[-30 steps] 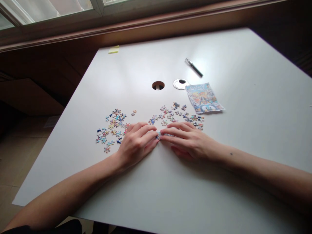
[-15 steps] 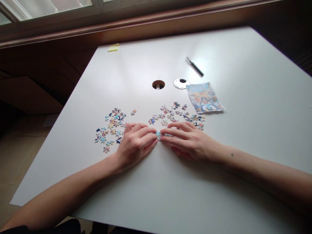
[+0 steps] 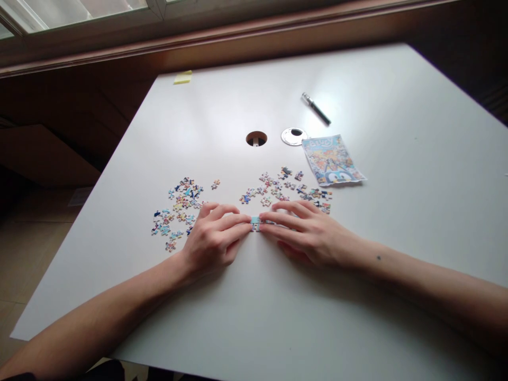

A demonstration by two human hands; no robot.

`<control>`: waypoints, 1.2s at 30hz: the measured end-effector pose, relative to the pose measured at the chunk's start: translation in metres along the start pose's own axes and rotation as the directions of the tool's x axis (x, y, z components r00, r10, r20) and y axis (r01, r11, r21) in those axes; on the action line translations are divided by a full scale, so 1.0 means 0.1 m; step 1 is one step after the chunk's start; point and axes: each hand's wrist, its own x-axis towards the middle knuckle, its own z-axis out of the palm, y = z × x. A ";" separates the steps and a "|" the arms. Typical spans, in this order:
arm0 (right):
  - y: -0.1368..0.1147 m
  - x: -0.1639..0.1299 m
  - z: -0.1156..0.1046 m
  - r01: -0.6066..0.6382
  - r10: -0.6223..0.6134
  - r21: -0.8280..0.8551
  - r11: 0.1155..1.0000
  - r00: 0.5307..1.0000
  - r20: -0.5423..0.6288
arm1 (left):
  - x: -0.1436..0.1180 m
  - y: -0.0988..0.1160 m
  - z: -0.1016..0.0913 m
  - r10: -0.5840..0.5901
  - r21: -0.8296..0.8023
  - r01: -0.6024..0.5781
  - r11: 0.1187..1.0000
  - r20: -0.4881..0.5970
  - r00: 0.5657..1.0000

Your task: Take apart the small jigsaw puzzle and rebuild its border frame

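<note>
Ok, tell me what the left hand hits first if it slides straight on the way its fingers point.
The left hand points right, so it likely meets the puzzle pieces at its fingertips first, then the right hand.

Picture card [image 3: 332,160]: a blue cartoon-style heading runs across its top edge; the letters are too small and blurred to read.
Pen [image 3: 316,108]: no legible marking.
Yellow sticky note [image 3: 182,78]: no writing visible.

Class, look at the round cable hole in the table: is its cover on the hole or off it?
Off. The cable hole gapes open and dark, and its round cover lies flat on the table just right of it.
</note>
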 end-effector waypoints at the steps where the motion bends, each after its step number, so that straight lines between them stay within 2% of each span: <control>1: 0.00 0.00 0.00 -0.002 0.002 0.005 1.000 1.000 -0.004 | 0.00 0.00 0.00 0.009 0.004 -0.009 1.000 0.022 1.000; 10: 0.00 -0.02 0.00 -0.006 0.006 0.009 1.000 1.000 -0.020 | 0.00 0.02 0.01 0.057 0.013 -0.058 0.998 0.050 0.997; 20: -0.01 0.01 0.02 -0.028 0.028 0.008 1.000 1.000 0.010 | 0.05 0.10 -0.04 0.015 -0.022 -0.013 1.000 0.129 0.992; 24: 0.00 -0.01 0.03 -0.017 0.017 -0.001 1.000 1.000 0.006 | 0.04 0.07 -0.01 0.032 -0.041 -0.028 0.999 0.107 0.994; 26: 0.00 -0.01 0.02 -0.010 0.010 -0.001 1.000 1.000 0.009 | 0.04 0.05 0.01 -0.003 -0.037 0.005 0.999 0.048 0.999; 28: 0.00 -0.02 0.01 -0.001 0.001 -0.001 1.000 1.000 0.017 | 0.05 0.04 0.02 -0.091 0.004 0.091 0.996 0.024 0.996; 32: -0.01 -0.01 -0.01 0.013 -0.013 -0.004 1.000 1.000 0.023 | 0.08 0.06 0.01 -0.232 0.097 0.218 0.971 0.161 0.959; 34: -0.02 -0.01 -0.01 0.015 -0.015 -0.004 1.000 1.000 0.022 | 0.10 0.07 0.01 -0.245 0.095 0.230 0.969 0.208 0.947; 36: -0.02 0.00 -0.01 0.027 -0.027 -0.013 1.000 1.000 0.011 | 0.11 0.07 0.01 -0.248 0.074 0.237 0.969 0.210 0.946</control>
